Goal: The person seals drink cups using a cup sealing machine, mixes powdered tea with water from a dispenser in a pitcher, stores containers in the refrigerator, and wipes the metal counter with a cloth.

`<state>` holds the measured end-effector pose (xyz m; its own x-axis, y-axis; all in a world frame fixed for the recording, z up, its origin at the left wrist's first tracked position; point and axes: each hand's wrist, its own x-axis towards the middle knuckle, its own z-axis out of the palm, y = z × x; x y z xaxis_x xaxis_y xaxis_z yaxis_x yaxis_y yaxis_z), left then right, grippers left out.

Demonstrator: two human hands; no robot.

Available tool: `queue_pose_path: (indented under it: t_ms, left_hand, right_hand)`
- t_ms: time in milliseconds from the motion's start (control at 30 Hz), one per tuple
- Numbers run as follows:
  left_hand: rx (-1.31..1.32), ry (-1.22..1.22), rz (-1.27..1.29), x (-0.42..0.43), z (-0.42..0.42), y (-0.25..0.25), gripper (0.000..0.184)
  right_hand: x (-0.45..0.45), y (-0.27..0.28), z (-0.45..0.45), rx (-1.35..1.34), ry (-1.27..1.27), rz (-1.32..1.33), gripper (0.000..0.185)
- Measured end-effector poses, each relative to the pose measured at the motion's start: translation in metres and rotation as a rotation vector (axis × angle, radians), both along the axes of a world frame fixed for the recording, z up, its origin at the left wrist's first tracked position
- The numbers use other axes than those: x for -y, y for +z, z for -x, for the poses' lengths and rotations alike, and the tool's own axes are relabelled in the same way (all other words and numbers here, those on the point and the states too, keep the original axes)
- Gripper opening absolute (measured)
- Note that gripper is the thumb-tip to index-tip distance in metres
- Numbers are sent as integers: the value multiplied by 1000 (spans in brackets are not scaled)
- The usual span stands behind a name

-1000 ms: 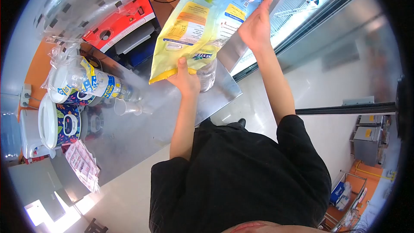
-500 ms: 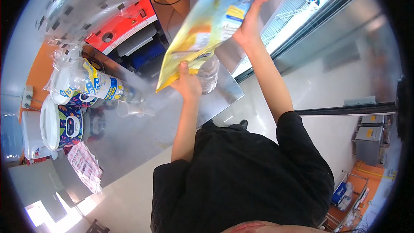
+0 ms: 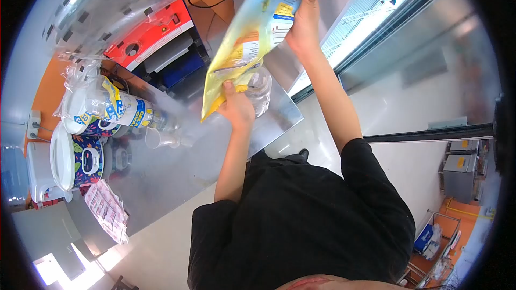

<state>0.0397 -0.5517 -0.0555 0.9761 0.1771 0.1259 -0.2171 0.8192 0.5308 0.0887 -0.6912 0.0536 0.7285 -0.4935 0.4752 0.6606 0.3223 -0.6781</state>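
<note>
A large blue and yellow printed bag [image 3: 250, 37] hangs tilted between my two hands, above the end of the metal counter. My left hand [image 3: 237, 106] grips its lower yellow end, thumb on the near face. Higher up, my right hand [image 3: 306, 24] grips the bag's right edge near the top, thumb along the rim. Fingers of both hands are mostly hidden behind the bag. Just behind the lower end stands a clear container [image 3: 260, 91], partly covered by the bag and my left hand. What is inside the bag cannot be seen.
On the metal counter [image 3: 161, 182] are a sleeve of plastic cups [image 3: 134, 110], a small clear cup [image 3: 154, 138], patterned pots with white lids [image 3: 63, 164] and pink printed papers [image 3: 106, 209]. A red and blue machine [image 3: 156, 32] stands behind. To the right is a lit glass-doored cooler [image 3: 365, 21].
The bag has tilted a little more upright. Its lower end has shifted slightly right and down with my left hand, while my right hand has moved slightly up and left.
</note>
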Motion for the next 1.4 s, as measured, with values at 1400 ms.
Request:
queue_pose_path:
  t_ms: [1400]
  left_hand:
    - [102,189,-463,6,-9,-21,18]
  right_hand:
    - [31,-62,-14,-27,476,-236,66]
